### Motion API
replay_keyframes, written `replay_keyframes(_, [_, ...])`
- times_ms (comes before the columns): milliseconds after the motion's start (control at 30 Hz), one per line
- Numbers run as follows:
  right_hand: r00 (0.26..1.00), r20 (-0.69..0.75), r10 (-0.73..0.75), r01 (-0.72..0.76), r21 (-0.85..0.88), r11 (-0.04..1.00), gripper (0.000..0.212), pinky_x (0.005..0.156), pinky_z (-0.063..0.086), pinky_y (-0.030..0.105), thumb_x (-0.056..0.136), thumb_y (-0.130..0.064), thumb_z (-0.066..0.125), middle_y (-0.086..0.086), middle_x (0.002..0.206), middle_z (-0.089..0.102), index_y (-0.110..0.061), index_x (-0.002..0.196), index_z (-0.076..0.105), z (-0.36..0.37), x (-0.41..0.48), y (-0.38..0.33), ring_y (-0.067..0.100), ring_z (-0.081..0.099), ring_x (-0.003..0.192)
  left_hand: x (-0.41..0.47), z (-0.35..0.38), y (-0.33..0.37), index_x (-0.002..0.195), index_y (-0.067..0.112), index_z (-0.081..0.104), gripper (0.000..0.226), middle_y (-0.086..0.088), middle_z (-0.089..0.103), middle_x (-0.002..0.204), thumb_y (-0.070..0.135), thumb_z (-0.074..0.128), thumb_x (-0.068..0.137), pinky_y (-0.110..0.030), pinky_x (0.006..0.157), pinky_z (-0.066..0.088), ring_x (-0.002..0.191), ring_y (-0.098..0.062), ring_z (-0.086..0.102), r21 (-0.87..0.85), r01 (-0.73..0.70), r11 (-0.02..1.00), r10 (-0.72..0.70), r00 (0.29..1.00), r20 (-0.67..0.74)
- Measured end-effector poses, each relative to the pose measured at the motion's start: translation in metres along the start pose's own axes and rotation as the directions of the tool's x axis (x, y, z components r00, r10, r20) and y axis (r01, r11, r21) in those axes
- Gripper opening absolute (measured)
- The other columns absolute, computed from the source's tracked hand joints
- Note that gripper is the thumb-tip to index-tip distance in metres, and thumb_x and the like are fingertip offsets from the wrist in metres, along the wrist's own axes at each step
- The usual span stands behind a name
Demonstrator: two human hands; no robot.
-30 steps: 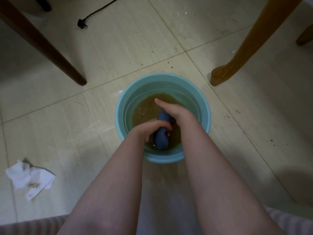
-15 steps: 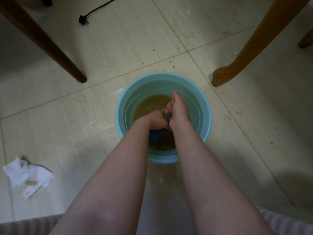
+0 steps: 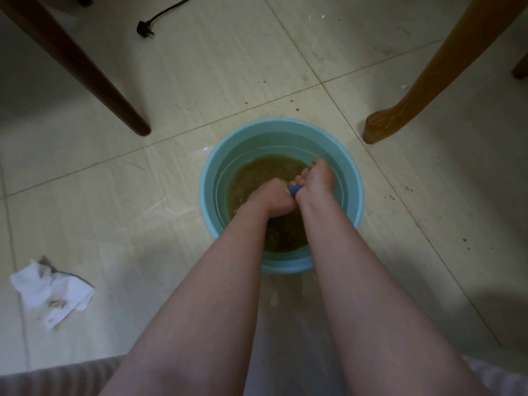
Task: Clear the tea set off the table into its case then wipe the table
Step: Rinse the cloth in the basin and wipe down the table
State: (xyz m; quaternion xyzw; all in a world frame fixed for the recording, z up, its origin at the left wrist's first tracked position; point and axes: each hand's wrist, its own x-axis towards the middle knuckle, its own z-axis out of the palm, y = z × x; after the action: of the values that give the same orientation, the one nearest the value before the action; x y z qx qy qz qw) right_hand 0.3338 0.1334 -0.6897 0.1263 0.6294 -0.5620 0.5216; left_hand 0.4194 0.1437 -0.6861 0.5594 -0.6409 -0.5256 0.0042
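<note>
The blue cloth (image 3: 295, 190) is bunched between both fists, only a small rounded nub of it showing where the hands meet, with a darker tail hanging below toward the water. The left hand (image 3: 275, 199) is clamped tight around it, knuckles up; the right hand (image 3: 316, 181) is closed on the other end, fingers curled over. Both are held inside a teal plastic basin (image 3: 353, 178), smooth-walled and round, which stands on the floor and holds murky yellow-brown water (image 3: 263, 174) flecked with what may be tea leaves, though the dim light makes that hard to confirm.

Judging by this, the person is wringing or rinsing the cloth ahead of the wipe. Neither the tea set, its case nor the tabletop is in view, so whether the clearing is finished cannot be told; the wiping itself appears not yet done.

The floor (image 3: 200, 67) is glossy cream tile with thin grout lines and scattered dark specks. A crumpled white tissue (image 3: 51, 290), stained, lies well apart to the left. A dark straight wooden leg (image 3: 94, 78) and a lighter, curved, carved leg (image 3: 423, 78) flank the basin, and a black plug (image 3: 144, 29) lies further off.
</note>
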Motion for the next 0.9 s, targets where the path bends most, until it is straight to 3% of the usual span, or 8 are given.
replay_keyframes(133, [0.995,0.07,0.078,-0.088,0.15,0.985,0.041,0.043,0.021,0.023,0.097,-0.022,0.044,-0.005,0.039,0.021,-0.02,0.06,0.028,0.0,0.001,-0.005,0.013,0.019,0.038,-0.003,-0.021,0.003,0.098,0.015,0.064,0.023,-0.001,0.065,0.089,0.011,0.074,0.078,-0.012,0.057,0.047,0.075,-0.01,0.06,-0.046,0.041,0.998,-0.029,0.969,0.246])
replay_keyframes(300, [0.96,0.273,0.069,-0.118,0.165,0.979,0.034,0.049,0.037,0.025,0.1,-0.032,0.047,-0.004,0.042,0.037,-0.015,0.07,0.043,-0.005,-0.003,0.0,0.013,0.038,0.044,-0.003,-0.016,-0.006,0.108,-0.008,0.059,0.028,-0.025,0.07,0.097,-0.004,0.067,0.082,-0.049,0.073,0.06,0.08,-0.035,0.071,-0.195,0.254,0.947,-0.176,0.921,0.346])
replay_keyframes(367, [0.957,0.286,0.046,-0.06,0.041,0.997,0.043,0.047,0.035,0.025,0.098,-0.032,0.05,-0.003,0.04,0.034,-0.017,0.06,0.039,-0.007,-0.004,0.003,0.012,0.034,0.039,-0.004,-0.006,-0.008,0.109,-0.008,0.056,0.023,-0.026,0.069,0.09,-0.007,0.06,0.087,-0.041,0.058,0.061,0.069,-0.031,0.07,-0.251,0.257,0.933,-0.178,0.937,0.3])
replay_keyframes(467, [0.978,0.209,-0.024,0.043,-0.086,0.995,0.047,0.045,0.025,0.026,0.098,-0.029,0.05,-0.003,0.043,0.027,-0.02,0.054,0.033,-0.006,-0.006,0.006,0.013,0.024,0.039,-0.007,0.006,-0.005,0.076,0.006,0.056,0.016,-0.012,0.059,0.066,-0.002,0.053,0.089,-0.022,0.041,0.047,0.053,-0.021,0.062,-0.145,0.163,0.976,-0.147,0.982,0.117])
replay_keyframes(567, [0.996,0.083,-0.027,0.033,-0.067,0.997,0.043,0.041,0.02,0.023,0.096,-0.023,0.048,-0.003,0.046,0.026,-0.02,0.057,0.032,-0.004,-0.006,0.004,0.012,0.02,0.039,-0.008,0.017,-0.003,0.064,0.017,0.046,0.024,-0.012,0.063,0.078,0.016,0.051,0.088,-0.031,0.062,0.048,0.079,-0.031,0.062,0.148,0.084,0.985,-0.067,0.991,-0.113])
replay_keyframes(667, [1.0,0.008,0.03,-0.03,0.002,1.0,0.038,0.037,0.017,0.015,0.094,-0.017,0.043,-0.003,0.048,0.024,-0.022,0.059,0.029,-0.001,-0.009,-0.005,0.012,0.018,0.036,-0.01,0.022,0.002,0.081,0.024,0.055,0.011,-0.006,0.068,0.097,0.026,0.047,0.089,-0.034,0.072,0.048,0.088,-0.028,0.064,0.259,0.12,0.958,-0.044,0.959,-0.28])
replay_keyframes(767, [0.997,-0.003,0.075,-0.074,0.098,0.992,0.035,0.035,0.023,0.009,0.093,-0.01,0.034,-0.005,0.04,0.025,-0.022,0.061,0.027,0.0,-0.011,-0.012,0.01,0.018,0.025,-0.006,0.024,0.004,0.097,0.024,0.064,0.017,-0.007,0.068,0.103,0.026,0.048,0.09,-0.034,0.074,0.047,0.096,-0.03,0.065,0.321,0.117,0.94,0.006,0.933,-0.359])
replay_keyframes(900, [0.994,-0.062,0.092,-0.09,0.033,0.995,0.034,0.034,0.022,0.011,0.092,-0.007,0.033,-0.002,0.054,0.023,-0.019,0.061,0.025,-0.004,-0.014,-0.01,0.012,0.02,0.041,-0.006,0.023,0.0,0.099,0.02,0.066,0.02,-0.007,0.069,0.1,0.024,0.049,0.088,-0.034,0.075,0.05,0.093,-0.029,0.065,0.396,0.127,0.91,0.034,0.927,-0.375])
